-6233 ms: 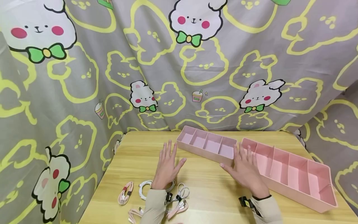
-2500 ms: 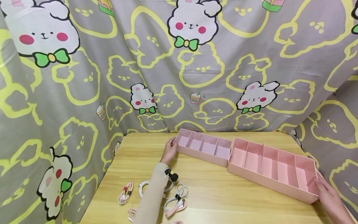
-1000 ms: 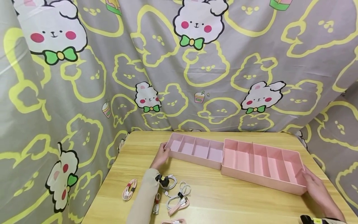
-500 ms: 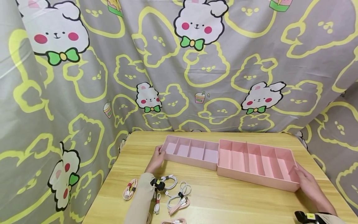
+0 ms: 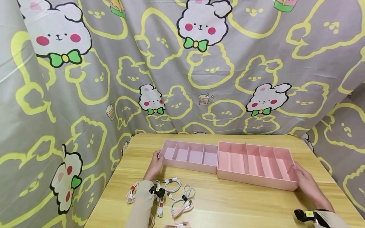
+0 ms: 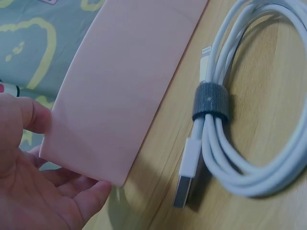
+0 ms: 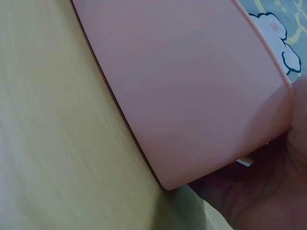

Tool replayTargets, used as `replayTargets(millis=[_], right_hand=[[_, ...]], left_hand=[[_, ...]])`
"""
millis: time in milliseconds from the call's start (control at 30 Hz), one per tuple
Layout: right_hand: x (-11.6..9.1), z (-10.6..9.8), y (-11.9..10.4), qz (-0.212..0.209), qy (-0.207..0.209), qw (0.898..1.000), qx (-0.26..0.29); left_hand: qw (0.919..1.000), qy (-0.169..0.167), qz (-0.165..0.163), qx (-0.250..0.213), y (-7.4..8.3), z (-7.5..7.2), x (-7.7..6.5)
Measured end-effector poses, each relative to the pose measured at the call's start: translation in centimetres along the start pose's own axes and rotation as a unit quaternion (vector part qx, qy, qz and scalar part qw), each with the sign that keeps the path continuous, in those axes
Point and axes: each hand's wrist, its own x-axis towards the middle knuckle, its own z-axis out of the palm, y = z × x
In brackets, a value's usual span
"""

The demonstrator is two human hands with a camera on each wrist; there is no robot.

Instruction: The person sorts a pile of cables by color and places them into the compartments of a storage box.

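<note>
A pale pinkish-lilac divided storage box (image 5: 188,164) and a larger pink divided storage box (image 5: 256,182) sit end to end on the table, their short sides meeting. My left hand (image 5: 155,165) grips the lilac box's left end. In the left wrist view the thumb is at its top rim and fingers (image 6: 93,199) curl round the end wall and lower corner. At the pink box's right end, my right hand (image 5: 308,183) holds on, thumb at the rim; the right wrist view hides most of its fingers behind the box. The compartments hold nothing.
Several bundled charging cables lie at the front left of the wooden table (image 5: 233,209): a white cable (image 5: 172,185), a grey-white cable (image 5: 178,200), pink cables (image 5: 178,224). The left sleeve overlaps some. A patterned curtain (image 5: 216,117) hangs behind and at both sides.
Both hands have come from above the table onto the boxes' outer ends. The boxes, apart at first, now meet; lately both have slid left together, and the row has turned straighter.
</note>
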Motion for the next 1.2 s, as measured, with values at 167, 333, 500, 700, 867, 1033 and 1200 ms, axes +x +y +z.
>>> replayTargets(millis=[167,333,500,700,867,1033,1200], right_hand=[[0.2,0.6,-0.3,-0.007,-0.004,1.000,0.004],[0.8,0.9,-0.8,-0.008,-0.012,1.000,0.000],[1.4,1.5,-1.3,-0.014,-0.012,1.000,-0.006],[1.8,2.1,-1.4,-0.028,-0.010,1.000,-0.009],[1.9,2.5,-1.6,-0.041,-0.007,0.999,-0.014],[2.1,2.9,-1.7,-0.044,-0.011,0.999,-0.016],[2.4,3.0,-1.7,-0.040,-0.016,0.999,-0.023]], left_hand=[[0.9999,0.001,-0.014,0.005,-0.1,-0.7,-0.7],[0.9997,0.005,-0.024,0.010,0.0,-1.4,-1.3],[0.9995,0.014,-0.027,0.011,-0.1,-2.1,-1.8],[0.9993,0.020,-0.031,0.010,-0.8,-2.6,-1.9],[0.9990,0.023,-0.035,0.012,-1.0,-3.0,-2.2],[0.9990,0.031,-0.032,0.005,-1.0,-3.4,-2.5],[0.9989,0.035,-0.031,-0.003,-1.1,-3.5,-2.4]])
